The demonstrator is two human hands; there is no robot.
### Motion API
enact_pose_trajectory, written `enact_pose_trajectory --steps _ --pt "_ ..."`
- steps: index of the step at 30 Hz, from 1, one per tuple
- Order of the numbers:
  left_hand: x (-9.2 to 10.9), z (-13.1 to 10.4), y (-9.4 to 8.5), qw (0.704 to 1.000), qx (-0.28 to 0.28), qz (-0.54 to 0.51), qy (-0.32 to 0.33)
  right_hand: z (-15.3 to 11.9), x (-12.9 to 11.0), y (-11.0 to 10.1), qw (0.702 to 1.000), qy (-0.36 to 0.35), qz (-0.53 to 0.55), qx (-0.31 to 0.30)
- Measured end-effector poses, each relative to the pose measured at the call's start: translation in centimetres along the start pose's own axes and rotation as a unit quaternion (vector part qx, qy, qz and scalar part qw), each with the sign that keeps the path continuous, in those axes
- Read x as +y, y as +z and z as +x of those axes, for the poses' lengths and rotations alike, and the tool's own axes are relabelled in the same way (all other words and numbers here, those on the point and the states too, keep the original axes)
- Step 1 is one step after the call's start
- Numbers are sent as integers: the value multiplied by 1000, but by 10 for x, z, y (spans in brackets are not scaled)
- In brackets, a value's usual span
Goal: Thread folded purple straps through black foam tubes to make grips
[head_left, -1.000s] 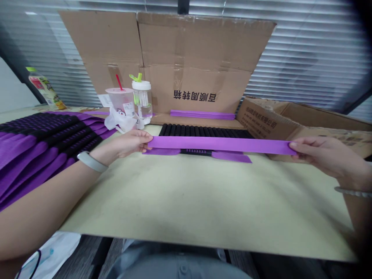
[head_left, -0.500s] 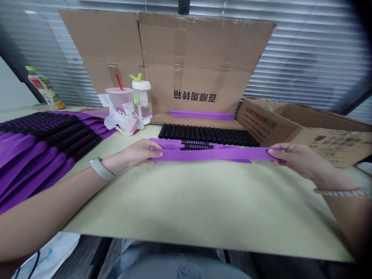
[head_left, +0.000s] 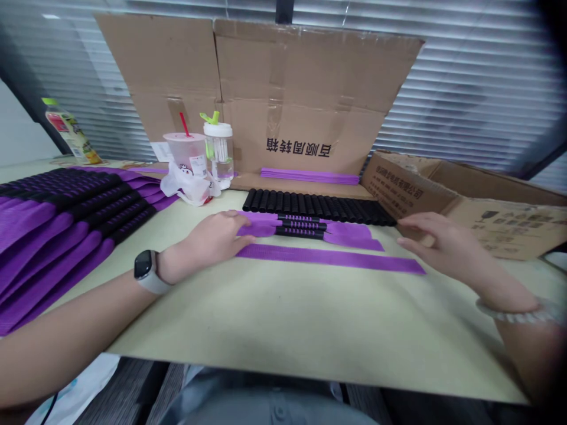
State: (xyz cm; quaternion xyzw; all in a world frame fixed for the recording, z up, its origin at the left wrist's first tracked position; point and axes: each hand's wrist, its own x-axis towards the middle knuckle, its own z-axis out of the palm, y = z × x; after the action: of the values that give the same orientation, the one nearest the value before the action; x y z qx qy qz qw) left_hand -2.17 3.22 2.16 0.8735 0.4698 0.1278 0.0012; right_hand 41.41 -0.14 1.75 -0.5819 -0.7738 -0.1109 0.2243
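Observation:
A single purple strap (head_left: pixel 332 260) lies flat across the table. Just behind it are several purple straps (head_left: pixel 352 234) with black ribbed sleeves (head_left: pixel 301 225) around their middles. My left hand (head_left: pixel 215 237), with a smartwatch on the wrist, is at the left ends of these straps, thumb and fingers apart; whether it touches them I cannot tell. Past the single strap's right end, my right hand (head_left: pixel 447 251) is open and holds nothing. Farther back, a row of black ribbed tubes (head_left: pixel 316 205) lies side by side.
At left lies a large pile of sleeved purple straps (head_left: pixel 62 242). A bagged drink cup (head_left: pixel 186 156) and a water bottle (head_left: pixel 218 150) stand behind, with a juice bottle (head_left: pixel 73 133) farther left. Flat purple strips (head_left: pixel 310 175) rest by the upright cardboard (head_left: pixel 310 82). An open carton (head_left: pixel 500 221) stands right.
Both hands have let go of the purple strap, which went from stretched between them to flat on the table. My right hand has opened near the carton.

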Motion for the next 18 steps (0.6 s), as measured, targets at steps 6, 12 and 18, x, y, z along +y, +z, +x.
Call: enact_pose_trajectory --steps 6,12,18 --pt "45 -16 16 968 -185 -37 163 -16 -91 24 967 -163 90 -171" --pt "46 -15 21 957 -237 -50 159 -15 -84 37 921 -182 115 -323" --pt "49 -17 21 962 -218 -65 153 -6 -84 26 931 -170 132 -294"
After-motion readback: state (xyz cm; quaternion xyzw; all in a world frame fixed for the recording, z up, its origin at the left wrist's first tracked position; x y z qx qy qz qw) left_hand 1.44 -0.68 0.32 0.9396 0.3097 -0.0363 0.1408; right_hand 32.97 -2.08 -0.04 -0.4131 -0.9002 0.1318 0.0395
